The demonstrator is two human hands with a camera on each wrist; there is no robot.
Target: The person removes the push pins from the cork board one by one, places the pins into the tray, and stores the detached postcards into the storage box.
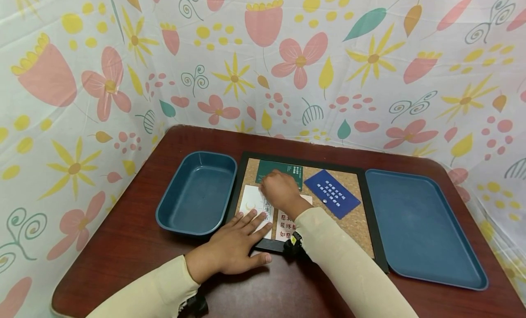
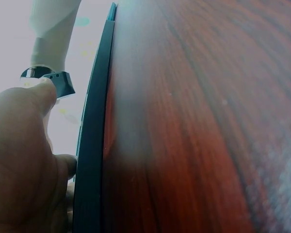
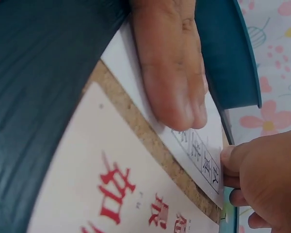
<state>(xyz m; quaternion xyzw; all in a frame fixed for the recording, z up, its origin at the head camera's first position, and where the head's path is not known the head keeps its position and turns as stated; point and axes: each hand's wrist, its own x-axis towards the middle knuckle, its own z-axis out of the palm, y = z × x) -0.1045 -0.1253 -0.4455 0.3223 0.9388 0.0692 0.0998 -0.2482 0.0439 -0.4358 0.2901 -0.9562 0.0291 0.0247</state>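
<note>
A cork board (image 1: 351, 226) in a black frame lies on the table with several printed cards on it. My left hand (image 1: 234, 242) rests with spread, straight fingers on the lower part of a white card (image 1: 251, 197) and the frame's near edge. At that card's top right corner is my right hand (image 1: 281, 190), fingers curled. In the right wrist view its fingertips (image 3: 227, 158) touch the card's edge; whether they pinch something small is hidden. Beside it lies a red-lettered card (image 3: 77, 145). A green card (image 1: 267, 167) lies behind the right hand. A blue card (image 1: 333, 195) bears a small shiny pin (image 1: 324, 200).
A deep blue tray (image 1: 197, 195) stands left of the board, touching or very near its frame. A flat blue tray (image 1: 427, 226) lies along the right side. A flower-patterned curtain (image 1: 263, 58) hangs behind the dark red wooden table (image 1: 127, 226).
</note>
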